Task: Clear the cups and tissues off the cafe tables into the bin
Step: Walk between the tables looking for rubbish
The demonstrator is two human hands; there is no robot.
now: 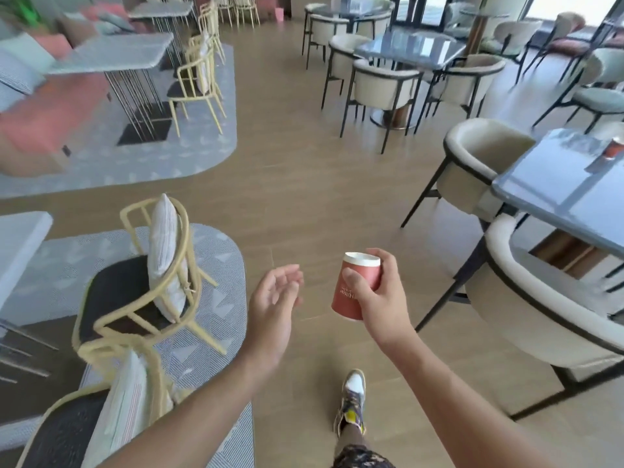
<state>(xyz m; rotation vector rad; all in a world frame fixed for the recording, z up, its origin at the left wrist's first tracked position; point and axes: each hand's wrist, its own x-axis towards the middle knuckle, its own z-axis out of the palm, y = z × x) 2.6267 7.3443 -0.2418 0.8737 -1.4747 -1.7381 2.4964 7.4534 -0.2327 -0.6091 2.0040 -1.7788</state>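
A red paper cup [353,292] with a white rolled rim and pale lettering down its side sits low in the frame, just right of centre, gripped in the right hand [380,295] above the wooden floor. It stands nearly upright, mouth up and leaning slightly to the right, the thumb pressed across its front and the fingers wrapped round its far side. A second cup [613,149] of the same red, blurred and partly cut by the frame's right edge, stands on a dark glossy table [557,184] at middle right.
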